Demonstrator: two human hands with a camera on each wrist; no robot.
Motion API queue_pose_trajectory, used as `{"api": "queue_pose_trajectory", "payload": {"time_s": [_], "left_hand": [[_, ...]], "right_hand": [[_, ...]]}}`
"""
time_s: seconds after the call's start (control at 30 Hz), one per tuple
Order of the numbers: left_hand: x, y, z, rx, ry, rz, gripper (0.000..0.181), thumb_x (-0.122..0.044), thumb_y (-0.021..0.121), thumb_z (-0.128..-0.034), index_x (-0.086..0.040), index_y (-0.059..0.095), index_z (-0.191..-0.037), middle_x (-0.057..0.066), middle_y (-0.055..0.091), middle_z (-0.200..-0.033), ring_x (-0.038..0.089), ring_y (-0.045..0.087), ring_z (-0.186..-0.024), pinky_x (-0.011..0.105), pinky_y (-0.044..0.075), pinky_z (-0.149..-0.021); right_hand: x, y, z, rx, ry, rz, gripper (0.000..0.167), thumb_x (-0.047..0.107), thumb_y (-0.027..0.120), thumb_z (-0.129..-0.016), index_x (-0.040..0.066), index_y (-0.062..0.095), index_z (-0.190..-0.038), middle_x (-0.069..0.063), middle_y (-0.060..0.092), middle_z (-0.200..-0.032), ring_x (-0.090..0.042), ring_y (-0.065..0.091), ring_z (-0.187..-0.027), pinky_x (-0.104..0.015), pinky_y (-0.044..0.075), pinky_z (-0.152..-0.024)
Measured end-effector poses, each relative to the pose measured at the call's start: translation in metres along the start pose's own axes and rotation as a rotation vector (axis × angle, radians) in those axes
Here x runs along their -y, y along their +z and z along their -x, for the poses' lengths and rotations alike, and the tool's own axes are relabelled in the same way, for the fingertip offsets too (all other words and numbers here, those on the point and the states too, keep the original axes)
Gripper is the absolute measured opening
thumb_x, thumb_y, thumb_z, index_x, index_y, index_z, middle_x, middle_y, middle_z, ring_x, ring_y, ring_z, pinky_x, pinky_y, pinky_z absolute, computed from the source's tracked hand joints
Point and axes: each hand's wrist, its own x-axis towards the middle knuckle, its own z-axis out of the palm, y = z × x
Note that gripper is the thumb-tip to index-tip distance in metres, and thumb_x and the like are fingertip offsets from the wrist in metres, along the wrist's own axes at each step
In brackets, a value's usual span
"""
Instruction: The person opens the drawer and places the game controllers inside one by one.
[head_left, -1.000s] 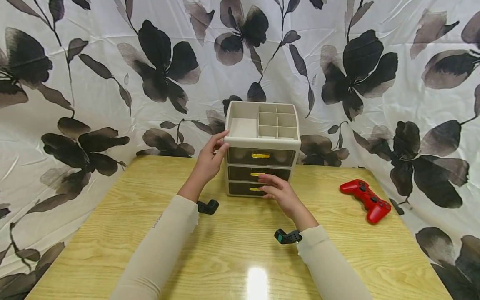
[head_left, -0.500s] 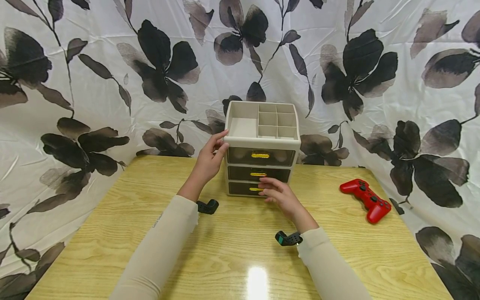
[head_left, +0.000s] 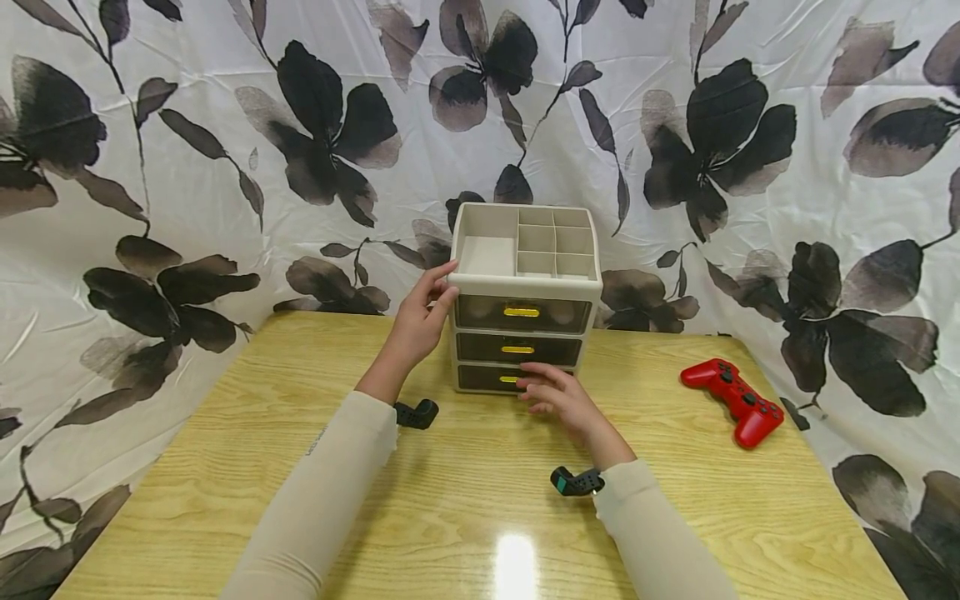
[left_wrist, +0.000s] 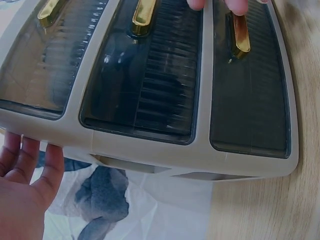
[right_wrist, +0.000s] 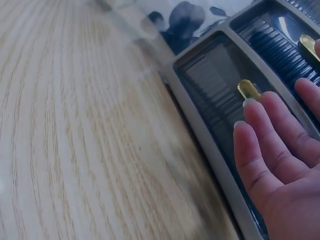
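A cream desktop drawer organizer (head_left: 528, 285) with three dark see-through drawers stands at the back of the table. Its drawers all look closed, each with a gold handle. My left hand (head_left: 417, 321) rests its fingertips on the organizer's left side near the top; the left wrist view shows these fingers fairly straight. At the lowest drawer (head_left: 480, 377) is my right hand (head_left: 562, 402), fingers loosely bent and spread. Its fingertips meet or nearly meet the bottom handle (left_wrist: 241, 37), covering part of it; in the right wrist view they lie over the handle's end (right_wrist: 246, 89).
A red game controller (head_left: 731, 402) lies on the right side of the wooden table (head_left: 465, 492). The organizer's top has one large compartment (head_left: 487, 254) and several small ones. Floral cloth (head_left: 330, 250) hangs close behind the organizer.
My right hand has moved slightly down, from the middle handle's height to the bottom drawer's handle. The left hand and the organizer have stayed in place.
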Motion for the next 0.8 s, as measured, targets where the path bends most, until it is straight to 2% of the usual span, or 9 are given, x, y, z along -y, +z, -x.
{"api": "queue_pose_trajectory", "payload": {"time_s": [0.23, 0.5, 0.8], "left_hand": [[-0.0003, 0.0003, -0.0004, 0.012, -0.022, -0.015, 0.043, -0.032, 0.046, -0.1029, -0.03, 0.039, -0.146, 0.012, 0.054, -0.108, 0.027, 0.055, -0.098, 0.042, 0.047, -0.082], [-0.0006, -0.0003, -0.0007, 0.036, -0.031, -0.031, 0.048, -0.033, 0.045, -0.1029, -0.034, 0.035, -0.15, 0.013, 0.053, -0.115, 0.029, 0.056, -0.111, 0.049, 0.048, -0.09], [-0.0013, -0.002, -0.0007, 0.044, -0.031, -0.033, 0.046, -0.036, 0.044, -0.1029, -0.034, 0.038, -0.148, 0.011, 0.052, -0.114, 0.028, 0.056, -0.11, 0.048, 0.047, -0.09]], "right_hand": [[-0.0032, 0.001, 0.0005, 0.016, 0.02, -0.009, 0.049, 0.016, 0.05, -0.1, 0.0, 0.038, -0.145, -0.034, 0.046, -0.137, -0.049, 0.051, -0.119, -0.055, 0.047, -0.096], [-0.0067, 0.0003, 0.0, 0.027, 0.04, -0.011, 0.05, 0.018, 0.049, -0.101, -0.001, 0.037, -0.146, -0.034, 0.044, -0.139, -0.051, 0.049, -0.12, -0.054, 0.047, -0.097], [-0.0099, 0.0026, -0.0043, 0.002, 0.086, -0.048, 0.051, 0.021, 0.052, -0.1, 0.002, 0.039, -0.146, -0.031, 0.041, -0.143, -0.042, 0.054, -0.118, -0.051, 0.047, -0.098]]}}
